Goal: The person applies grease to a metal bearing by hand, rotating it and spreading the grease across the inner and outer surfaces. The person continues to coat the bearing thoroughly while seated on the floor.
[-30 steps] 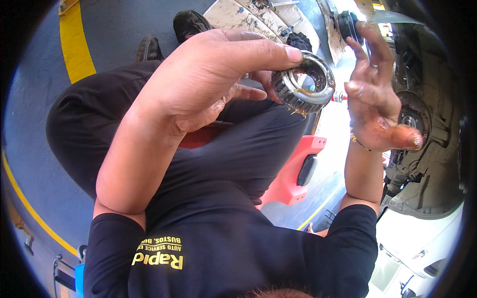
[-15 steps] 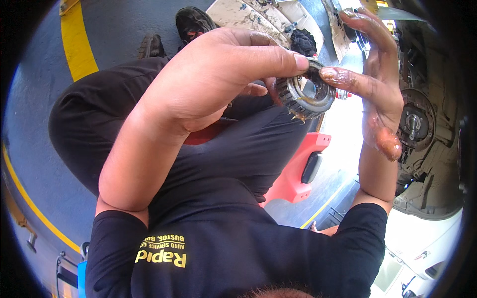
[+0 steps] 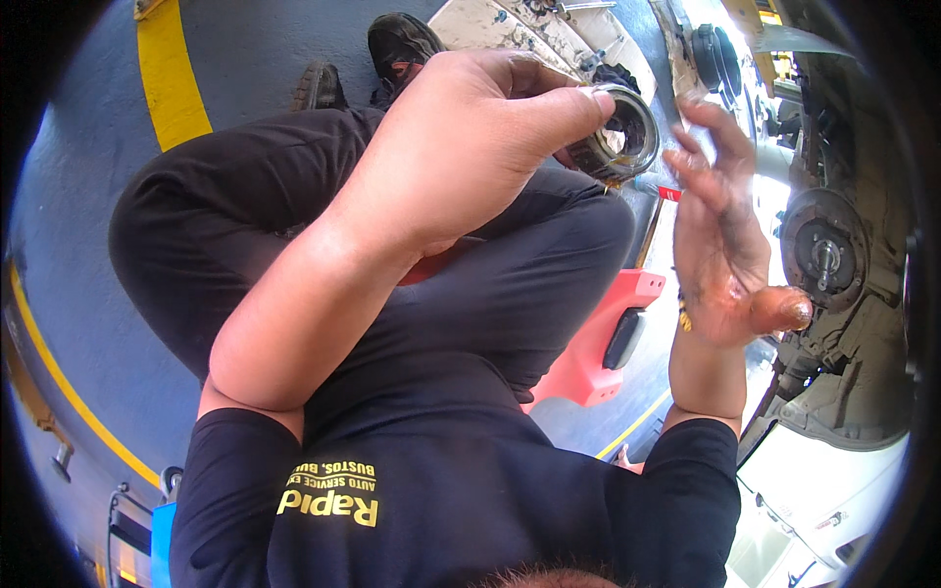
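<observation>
My left hand [image 3: 470, 147] grips a greasy roller bearing [image 3: 600, 162] between thumb and fingers, its ring tilted toward the right. Brown grease coats the bearing and hangs from its lower edge. The fingers behind it are mostly hidden. To the right of the bearing and apart from it, my right hand [image 3: 723, 235] is raised with palm up and fingers apart. Grease smears its palm and thumb, with a thicker amber patch at the thumb's base. Its fingertips are slightly blurred.
At the right is a bare wheel hub with its spindle [image 3: 825, 253], under a vehicle's wheel arch. A red plastic seat or stand [image 3: 588, 367] lies beside my leg. Beyond my knees are a dirty pale panel with small parts [image 3: 510, 29] and a round black object [image 3: 716, 64].
My right hand has drawn off the bearing and moved down, its palm turning upward. The left hand still holds the bearing, slightly higher and further right.
</observation>
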A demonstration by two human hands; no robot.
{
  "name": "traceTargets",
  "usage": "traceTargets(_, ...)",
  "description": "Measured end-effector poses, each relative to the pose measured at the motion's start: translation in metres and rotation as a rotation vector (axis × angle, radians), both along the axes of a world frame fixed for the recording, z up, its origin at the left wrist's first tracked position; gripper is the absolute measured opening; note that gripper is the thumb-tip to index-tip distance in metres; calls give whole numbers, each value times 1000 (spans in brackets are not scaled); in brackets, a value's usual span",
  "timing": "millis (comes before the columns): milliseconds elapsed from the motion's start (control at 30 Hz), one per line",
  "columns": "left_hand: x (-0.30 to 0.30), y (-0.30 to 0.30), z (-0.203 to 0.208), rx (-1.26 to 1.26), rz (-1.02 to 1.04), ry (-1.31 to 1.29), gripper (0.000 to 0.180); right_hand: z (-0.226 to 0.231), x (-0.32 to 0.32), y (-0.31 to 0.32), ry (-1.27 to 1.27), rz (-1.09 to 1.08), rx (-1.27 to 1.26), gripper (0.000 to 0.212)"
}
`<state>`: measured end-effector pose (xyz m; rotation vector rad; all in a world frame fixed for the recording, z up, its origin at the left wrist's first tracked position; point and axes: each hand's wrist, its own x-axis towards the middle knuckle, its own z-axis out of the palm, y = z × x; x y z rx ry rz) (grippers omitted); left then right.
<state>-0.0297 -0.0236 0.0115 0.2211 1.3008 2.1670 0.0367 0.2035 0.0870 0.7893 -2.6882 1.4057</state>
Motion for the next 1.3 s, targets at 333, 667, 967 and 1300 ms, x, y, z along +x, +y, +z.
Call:
traceTargets(333, -7, -12, 4, 184, -289, -142, 28, 12, -46, 37, 151, 264, 229, 112)
traceTargets(667, -10, -19, 9, 242, -319, -191, 27, 0, -33, 23, 200, 65, 278, 35)
traceTargets(967, -7, -16, 4, 214, -281, -157, 28, 12, -28, 29, 281, 91, 322, 68)
traceTargets(1300, -5, -9, 4, 97, -325, -117, 26, 22, -47, 16, 160, 257, 306, 73)
